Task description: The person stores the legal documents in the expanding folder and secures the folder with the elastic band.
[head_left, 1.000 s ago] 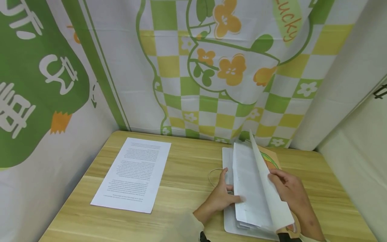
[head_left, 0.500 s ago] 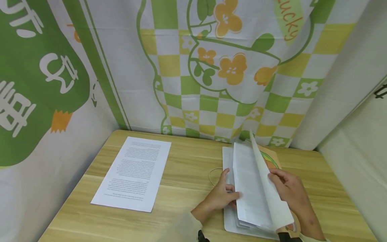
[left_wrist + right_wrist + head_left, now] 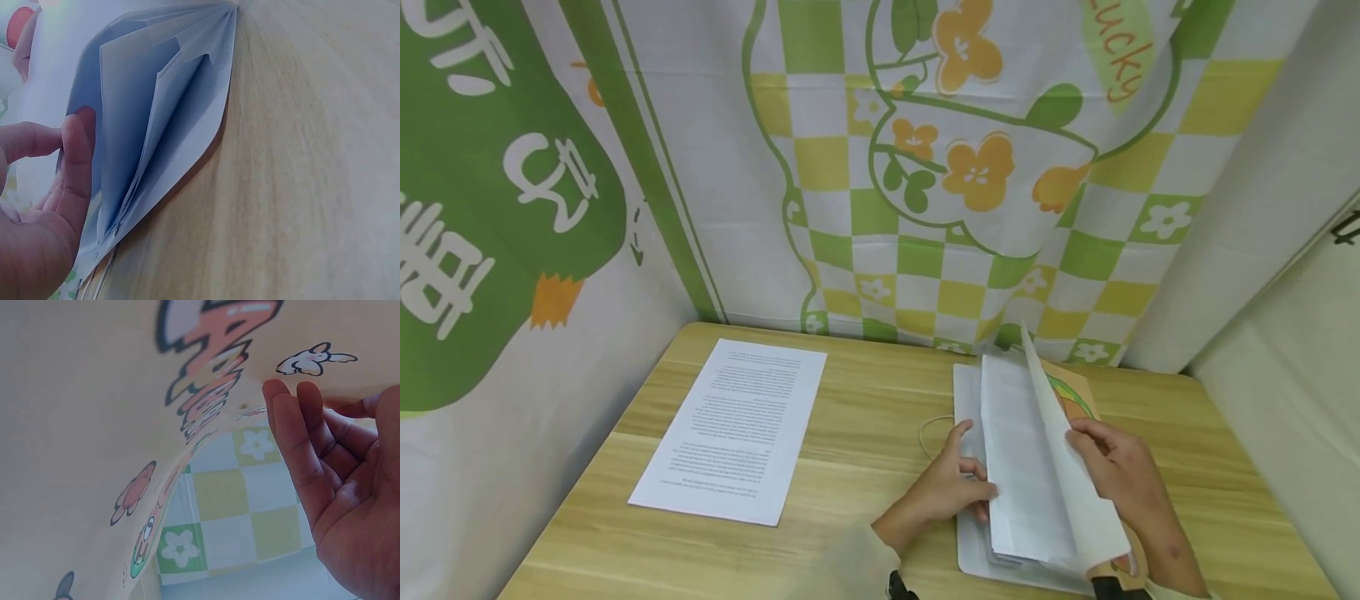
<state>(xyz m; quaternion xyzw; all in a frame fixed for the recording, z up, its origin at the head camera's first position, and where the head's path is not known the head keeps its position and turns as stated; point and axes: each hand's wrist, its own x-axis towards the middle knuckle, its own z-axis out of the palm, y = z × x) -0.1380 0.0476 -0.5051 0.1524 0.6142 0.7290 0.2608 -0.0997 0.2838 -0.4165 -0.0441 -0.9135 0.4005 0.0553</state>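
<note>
A paper document folder (image 3: 1018, 454) with a white inside lies on the right of the table. Its raised cover flap (image 3: 1078, 487) is white inside and tan outside, with cartoon prints on the tan side (image 3: 75, 444). My right hand (image 3: 1123, 479) pinches the edge of this flap. On the folder's left side, my left hand (image 3: 943, 492) pinches the edge of an upper panel between thumb and fingers. The left wrist view shows the mouth spread apart, with several inner dividers (image 3: 128, 94) fanned behind my left hand (image 3: 47, 206). What the pockets hold cannot be made out.
A white printed sheet (image 3: 730, 433) lies flat on the left of the wooden table (image 3: 865, 417). A thin cord (image 3: 922, 433) loops out from the folder's left edge. A patterned curtain (image 3: 880, 208) hangs behind the table's back edge.
My left thumb has drawn back from the panel's white face to its left edge. The right hand and the raised flap stay nearly still.
</note>
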